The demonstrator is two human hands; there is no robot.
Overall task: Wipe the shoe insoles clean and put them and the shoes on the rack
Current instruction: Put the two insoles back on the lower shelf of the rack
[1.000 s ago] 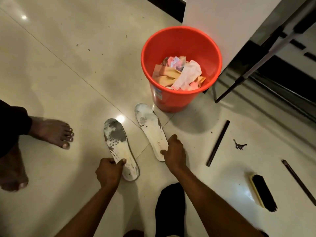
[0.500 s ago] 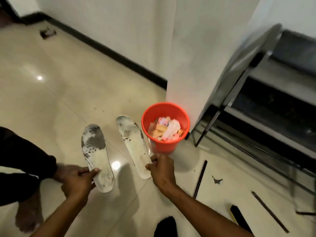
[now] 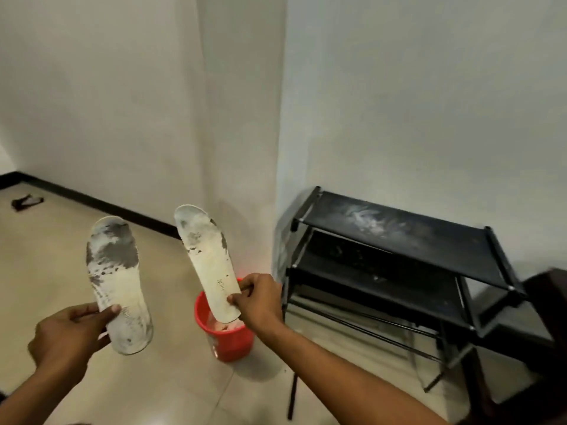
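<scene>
Both insoles held up off the floor, one per hand. Left hand (image 3: pixel 66 335) fingers (image 3: pixel 112 309) clenched on the heel end of the left insole (image 3: pixel 116 280), thumb on top face. That insole is white with big grey dirt patches across the toe half and specks further down; toe end points up and away. Right hand (image 3: pixel 260 302) fingers (image 3: pixel 245 283) pinch the heel end of the right insole (image 3: pixel 208 259) along its edge, toe end up and tilted to the left. Right insole is cleaner, with grey smears near the toe only.

Landmark: red bucket (image 3: pixel 227 338) on the floor (image 3: pixel 46 256). Right insole's heel hangs directly over the bucket, covering part of its rim in view. Left insole is left of the bucket, apart from it. Bucket has something pale inside, mostly hidden.

Black rack (image 3: pixel 399 259) stands right of the bucket, against the wall (image 3: pixel 414 102); top shelf has white dusty smudges, lower shelf dusty too. Small dark item (image 3: pixel 26 202) lies on the floor far left of the bucket, by the skirting; too blurred to tell what it is.
</scene>
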